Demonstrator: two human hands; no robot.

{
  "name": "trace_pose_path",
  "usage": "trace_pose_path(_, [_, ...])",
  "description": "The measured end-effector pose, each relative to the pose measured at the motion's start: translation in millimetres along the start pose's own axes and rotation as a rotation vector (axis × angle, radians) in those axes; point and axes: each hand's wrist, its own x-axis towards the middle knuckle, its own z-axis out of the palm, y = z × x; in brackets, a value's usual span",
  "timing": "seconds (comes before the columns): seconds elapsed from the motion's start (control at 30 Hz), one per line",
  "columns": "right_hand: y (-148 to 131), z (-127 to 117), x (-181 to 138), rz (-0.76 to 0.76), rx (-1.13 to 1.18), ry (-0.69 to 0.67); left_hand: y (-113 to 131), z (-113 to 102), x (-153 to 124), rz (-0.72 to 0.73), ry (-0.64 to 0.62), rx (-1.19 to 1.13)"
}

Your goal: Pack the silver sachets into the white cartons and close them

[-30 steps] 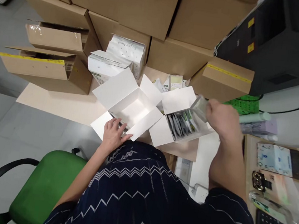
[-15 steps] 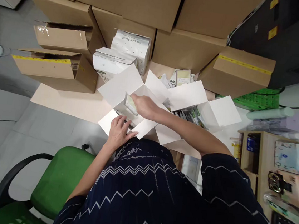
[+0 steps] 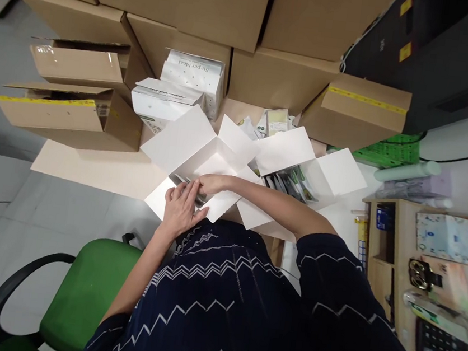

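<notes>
A white carton [image 3: 192, 164] stands with its flaps spread on the table in front of me. Several flat packets [image 3: 179, 179] are inside it, along its near left side. My left hand [image 3: 183, 204] lies over the near edge, fingers stretched and slightly apart, thumb out to the side, touching the carton. Inside the carton, my right hand [image 3: 213, 184] is curled low beside the left fingertips. Its fingertips and whatever they grip are hidden. A second open white carton [image 3: 290, 151], just to the right, holds a row of dark and green packets [image 3: 294, 183].
Brown cardboard boxes [image 3: 282, 82] line the back, with two open ones [image 3: 63, 116] at left. Two printed white cartons [image 3: 166, 100] stand behind. Loose packets [image 3: 276, 122] lie beyond the cartons. A wooden organiser [image 3: 401, 223] is at right, a green chair [image 3: 90, 288] at lower left.
My right hand has moved down and toward me with a pale packet, which is now out of sight near the left fingers. The left hand stays at the carton's edge. The view has shifted slightly.
</notes>
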Motion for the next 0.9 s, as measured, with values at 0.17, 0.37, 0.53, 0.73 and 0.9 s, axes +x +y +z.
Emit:
trace_pose_path(0.17, [6.9, -45.6, -73.9, -0.226, 0.012, -0.004, -0.6, -2.7, -0.3, 0.019, 0.004, 0.008])
trace_pose_path(0.37, [92.4, -101.8, -177.3, 0.482, -0.360, 0.304, -1.1, 2.1, -1.7, 0.013, 0.031, 0.005])
trace_pose_path(0.53, [183.6, -82.1, -181.9, 0.856, -0.445, 0.056, -2.2, 5.6, -2.1, 0.017, 0.051, 0.006])
trace_pose_path(0.73, [198.9, -76.9, -178.6, 0.877, -0.415, 0.044, -0.8, 2.6, -2.4, 0.027, 0.050, 0.016])
trace_pose_path(0.9, [155.6, -111.7, -241.7, 0.811, -0.359, 0.290, -0.5, 2.0, -2.0, 0.019, 0.043, -0.019])
